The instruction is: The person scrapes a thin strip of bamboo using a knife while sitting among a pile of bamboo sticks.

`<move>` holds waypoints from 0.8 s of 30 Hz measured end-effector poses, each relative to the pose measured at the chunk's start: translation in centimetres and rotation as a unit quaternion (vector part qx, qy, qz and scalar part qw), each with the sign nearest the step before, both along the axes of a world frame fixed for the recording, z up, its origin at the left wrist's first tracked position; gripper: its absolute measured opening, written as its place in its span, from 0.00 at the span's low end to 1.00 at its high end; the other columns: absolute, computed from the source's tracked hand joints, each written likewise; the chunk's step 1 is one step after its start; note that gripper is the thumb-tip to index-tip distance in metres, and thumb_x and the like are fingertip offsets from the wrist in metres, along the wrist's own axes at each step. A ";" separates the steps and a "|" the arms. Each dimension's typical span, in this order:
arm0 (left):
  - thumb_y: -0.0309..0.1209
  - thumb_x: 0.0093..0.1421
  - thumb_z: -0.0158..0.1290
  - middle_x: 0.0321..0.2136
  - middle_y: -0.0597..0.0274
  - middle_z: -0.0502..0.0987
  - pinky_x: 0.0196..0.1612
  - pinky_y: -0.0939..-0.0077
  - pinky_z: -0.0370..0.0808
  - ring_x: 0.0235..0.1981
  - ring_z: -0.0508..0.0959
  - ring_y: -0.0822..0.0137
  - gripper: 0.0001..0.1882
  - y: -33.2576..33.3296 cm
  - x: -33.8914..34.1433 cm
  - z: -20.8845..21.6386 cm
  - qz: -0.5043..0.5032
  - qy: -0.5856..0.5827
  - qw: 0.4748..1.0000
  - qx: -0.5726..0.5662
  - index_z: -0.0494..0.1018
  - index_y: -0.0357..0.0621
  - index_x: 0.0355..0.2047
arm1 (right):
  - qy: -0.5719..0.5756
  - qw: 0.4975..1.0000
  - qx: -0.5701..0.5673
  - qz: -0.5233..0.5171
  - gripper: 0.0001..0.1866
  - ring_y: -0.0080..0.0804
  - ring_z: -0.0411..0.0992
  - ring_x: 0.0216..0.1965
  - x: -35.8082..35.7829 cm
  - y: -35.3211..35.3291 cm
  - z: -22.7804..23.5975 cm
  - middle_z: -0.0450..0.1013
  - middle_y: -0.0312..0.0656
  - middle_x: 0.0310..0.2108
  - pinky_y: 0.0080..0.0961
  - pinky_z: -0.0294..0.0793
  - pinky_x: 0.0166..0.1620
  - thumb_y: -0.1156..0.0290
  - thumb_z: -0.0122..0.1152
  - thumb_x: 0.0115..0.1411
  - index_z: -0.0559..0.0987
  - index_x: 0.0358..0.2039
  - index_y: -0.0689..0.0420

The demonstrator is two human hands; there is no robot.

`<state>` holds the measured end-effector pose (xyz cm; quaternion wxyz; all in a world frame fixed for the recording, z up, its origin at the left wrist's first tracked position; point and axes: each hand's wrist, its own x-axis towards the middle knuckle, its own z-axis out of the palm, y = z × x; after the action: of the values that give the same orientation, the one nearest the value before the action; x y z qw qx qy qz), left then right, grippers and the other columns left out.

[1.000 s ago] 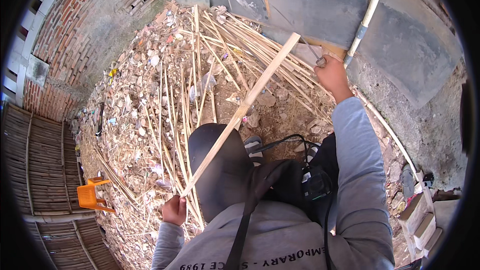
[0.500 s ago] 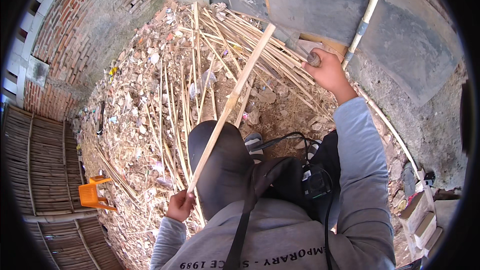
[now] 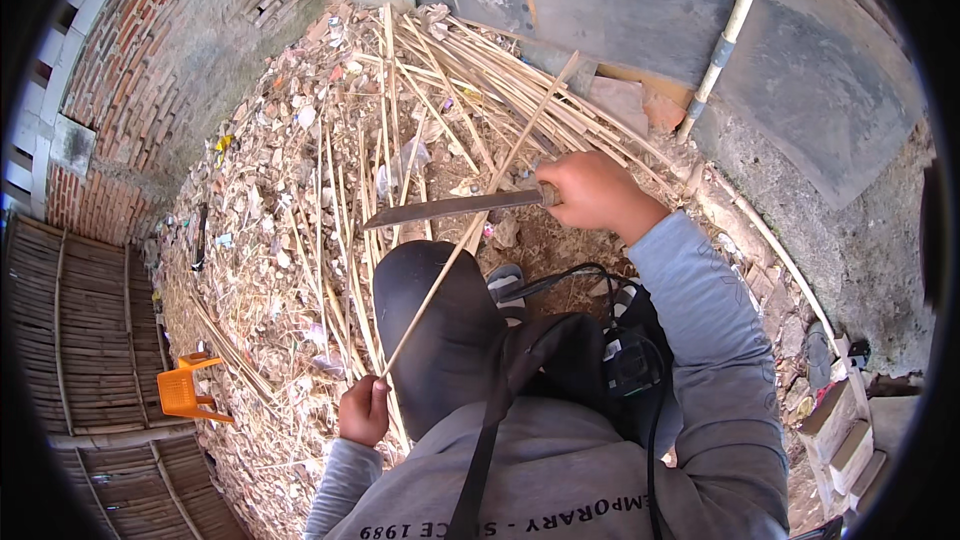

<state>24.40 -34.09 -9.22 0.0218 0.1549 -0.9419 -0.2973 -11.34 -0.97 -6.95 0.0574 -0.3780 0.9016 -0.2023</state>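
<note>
My left hand (image 3: 364,411) is closed on the near end of a long bamboo strip (image 3: 433,290). The strip slants up and to the right, past my knee, with its narrow edge turned toward me. In my right hand (image 3: 590,190) is the handle of a machete (image 3: 455,208). Its dark, straight blade points left and crosses the strip about midway; whether the two touch I cannot tell. Beyond the blade, a pile of split bamboo strips (image 3: 500,65) lies on the ground, and more loose strips (image 3: 345,210) lie to the left of my knee.
Rubble and litter (image 3: 265,180) cover the ground. A brick wall (image 3: 160,80) rises at the far left, above a woven bamboo panel (image 3: 85,325). An orange plastic chair (image 3: 183,390) stands left. Grey sheets (image 3: 640,5) and a white pipe (image 3: 738,15) line the far right side.
My right hand has swung left and nearer, bringing the machete blade across the strip. In my left hand the strip has turned from its broad face to its narrow edge.
</note>
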 end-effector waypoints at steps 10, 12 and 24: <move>0.43 0.74 0.42 0.16 0.47 0.71 0.25 0.56 0.69 0.19 0.74 0.44 0.25 0.7 -1.6 1.1 -0.028 -0.066 0.996 0.047 0.70 0.37 0.25 | -0.022 0.999 -0.035 -0.025 0.20 0.53 0.78 0.37 0.0 -0.8 -0.9 0.79 0.49 0.31 0.47 0.77 0.42 0.67 0.68 0.48 0.83 0.44 0.51; 0.43 0.74 0.42 0.16 0.45 0.71 0.24 0.54 0.69 0.19 0.74 0.41 0.25 0.0 -1.9 0.2 -0.047 -0.052 0.997 0.014 0.69 0.37 0.24 | -0.065 0.992 -0.073 -0.081 0.20 0.53 0.78 0.38 -1.7 0.0 -3.2 0.79 0.50 0.31 0.47 0.77 0.42 0.67 0.68 0.48 0.83 0.44 0.52; 0.39 0.72 0.46 0.15 0.41 0.71 0.24 0.46 0.69 0.20 0.74 0.35 0.20 -0.7 -2.4 0.2 -0.060 -0.045 0.994 -0.078 0.69 0.38 0.25 | -0.067 0.965 -0.059 -0.246 0.21 0.52 0.79 0.42 -3.1 0.8 -3.5 0.80 0.53 0.37 0.43 0.78 0.48 0.68 0.64 0.51 0.83 0.48 0.55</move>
<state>21.97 -34.80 -9.02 -0.0264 0.1093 -0.9698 -0.2166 -14.40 -0.19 -10.44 0.0437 -0.1327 0.9473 -0.2884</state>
